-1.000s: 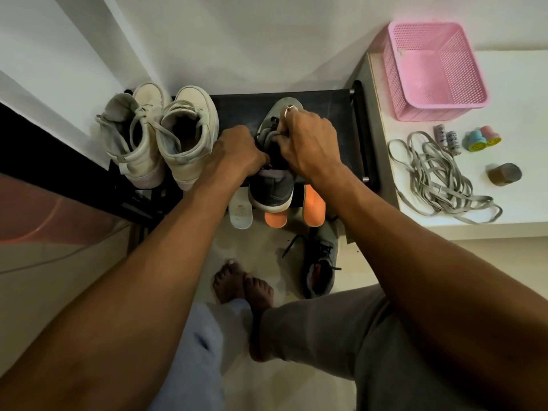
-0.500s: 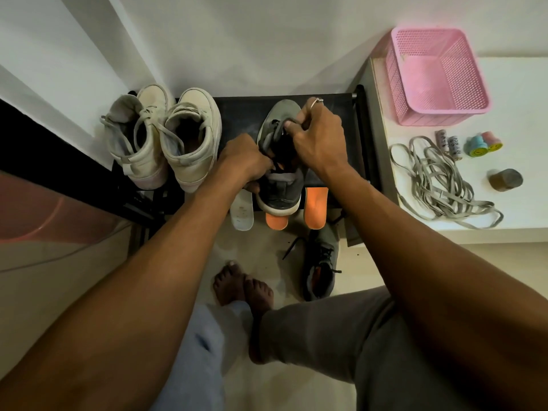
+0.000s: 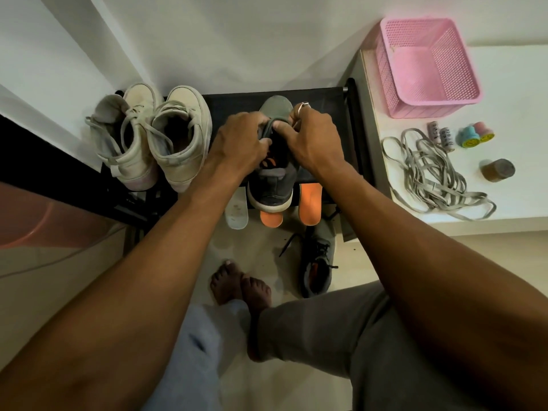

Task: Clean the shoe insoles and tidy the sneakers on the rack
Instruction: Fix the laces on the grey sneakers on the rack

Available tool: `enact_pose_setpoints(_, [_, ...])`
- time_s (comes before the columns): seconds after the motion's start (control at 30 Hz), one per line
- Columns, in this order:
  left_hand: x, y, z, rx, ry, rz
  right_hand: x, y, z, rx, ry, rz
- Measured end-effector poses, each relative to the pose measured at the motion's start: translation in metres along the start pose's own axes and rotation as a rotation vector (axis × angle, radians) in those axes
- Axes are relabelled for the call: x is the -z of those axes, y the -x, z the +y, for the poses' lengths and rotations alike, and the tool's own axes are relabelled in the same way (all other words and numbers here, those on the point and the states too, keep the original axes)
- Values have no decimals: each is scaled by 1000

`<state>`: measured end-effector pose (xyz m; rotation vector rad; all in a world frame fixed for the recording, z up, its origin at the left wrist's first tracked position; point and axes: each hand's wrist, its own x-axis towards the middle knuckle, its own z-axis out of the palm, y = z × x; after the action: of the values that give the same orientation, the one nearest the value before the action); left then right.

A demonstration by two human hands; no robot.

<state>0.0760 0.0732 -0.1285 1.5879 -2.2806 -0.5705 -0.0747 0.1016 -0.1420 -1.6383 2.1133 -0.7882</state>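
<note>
Gripped the grey sneaker [image 3: 271,188] with both hands on the top shelf of the black rack [image 3: 333,103], toe toward the wall, heel hanging just over the front edge. Curled the left hand [image 3: 240,140] round the near side of the shoe's mouth. Pinched a dark loop at the tongue with thumb and fingers of the right hand [image 3: 314,140]; tongue or lace, could not tell which. Saw orange inside the opening, probably an insole already seated.

Judged the sneaker light, soft and collapsible in the knit upper, firmer at the rubber sole and heel cup. Thought it best taken by the heel or the collar rim, not by the floppy tongue. Expected a forward tip off the edge if let go carelessly, given the overhang.

Noted two orange insoles [image 3: 310,203] and a white insole [image 3: 236,212] poking out from under the top shelf. Judged them thin, bendy, almost weightless, easiest pinched at the exposed end. Noted a second grey sneaker [image 3: 318,262] on the floor below, well apart from its mate, and a pair of white high-tops [image 3: 154,137] side by side at the rack's left.
</note>
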Motion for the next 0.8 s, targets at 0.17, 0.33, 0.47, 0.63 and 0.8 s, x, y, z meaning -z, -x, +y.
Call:
enact_pose_setpoints(0.17, [1, 2, 1, 61, -50, 52, -1, -2, 0, 48, 24, -26])
enact_pose_setpoints(0.33, [0, -2, 7, 170, -39, 109, -4, -5, 1, 41, -8, -97])
enact_pose_setpoints(0.47, [1, 0, 13, 206, -41, 109, -6, 0, -4, 14, -13, -38])
enact_pose_setpoints(0.63, [5, -1, 10, 307, -42, 139, -8, 4, -8, -136, 14, -64])
enact_pose_setpoints(0.8, [6, -1, 3, 322, 15, 161, -18, 4, -12, -128, -58, -237])
